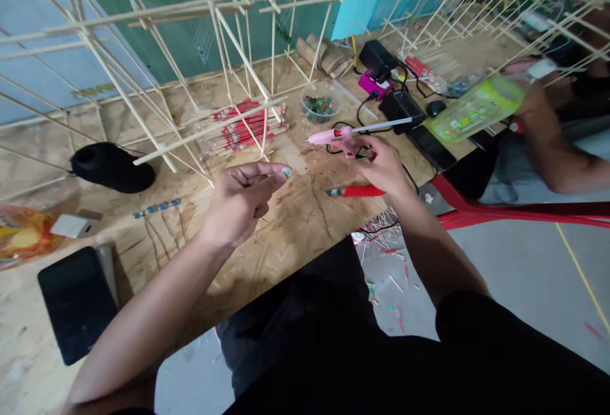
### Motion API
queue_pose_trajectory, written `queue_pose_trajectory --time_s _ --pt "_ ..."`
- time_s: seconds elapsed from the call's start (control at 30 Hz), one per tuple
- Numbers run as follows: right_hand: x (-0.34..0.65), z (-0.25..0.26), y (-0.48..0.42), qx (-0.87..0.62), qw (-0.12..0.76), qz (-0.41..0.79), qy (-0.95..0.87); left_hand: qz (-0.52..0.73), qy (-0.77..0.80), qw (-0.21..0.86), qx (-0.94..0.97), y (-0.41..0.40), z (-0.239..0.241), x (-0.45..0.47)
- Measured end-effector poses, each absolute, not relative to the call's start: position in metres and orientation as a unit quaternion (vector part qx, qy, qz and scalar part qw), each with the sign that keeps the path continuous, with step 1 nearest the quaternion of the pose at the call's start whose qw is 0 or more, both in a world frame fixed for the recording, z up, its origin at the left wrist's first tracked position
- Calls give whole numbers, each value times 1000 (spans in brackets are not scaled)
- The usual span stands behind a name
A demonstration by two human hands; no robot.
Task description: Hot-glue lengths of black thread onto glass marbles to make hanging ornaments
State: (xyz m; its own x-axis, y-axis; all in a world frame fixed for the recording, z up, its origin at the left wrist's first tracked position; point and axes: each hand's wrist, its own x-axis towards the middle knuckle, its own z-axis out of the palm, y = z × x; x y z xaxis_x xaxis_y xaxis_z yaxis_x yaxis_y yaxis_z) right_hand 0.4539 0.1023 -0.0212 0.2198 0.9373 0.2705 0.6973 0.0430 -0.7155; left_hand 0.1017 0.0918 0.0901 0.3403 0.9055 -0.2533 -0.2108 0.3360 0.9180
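My left hand [238, 205] pinches a small pale-blue marble [286, 172] between thumb and fingertips, above the wooden tabletop [286, 231]. Wrapped round the handle of a pink glue gun [336, 138] is my right hand [381, 164]. A whitish glue stick [381, 125] juts from the gun's back, and its nozzle points left, apart from the marble. Below the gun lies a red-handled tool [363, 191]. Several blue marbles [164, 206] with thin twisted strands attached lie in a row left of my left hand. A clear bowl [339, 107] behind the gun holds dark green marbles.
A frame of thin wooden sticks [181, 8] stands over the table's back. Red packets of sticks [245, 124] lie beneath it. A black phone [79, 304] is at front left. Right are black adapters [379, 59], cables, a green bottle [479, 108] and another person's arm [548, 142].
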Motion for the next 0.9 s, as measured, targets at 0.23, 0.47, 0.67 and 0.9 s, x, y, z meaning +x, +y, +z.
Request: queue_pose_trajectory --time_s 0.23,0.47,0.67,0.9 --pt "451 -20 164 -598 449 222 -626 418 394 696 431 86 108 92" --pt "451 59 154 -491 653 154 -556 506 357 644 450 60 155 62" --pt "378 140 174 -266 746 72 -606 550 345 579 493 59 175 25" --pt "286 184 129 -280 716 26 -639 590 316 548 501 71 174 12"
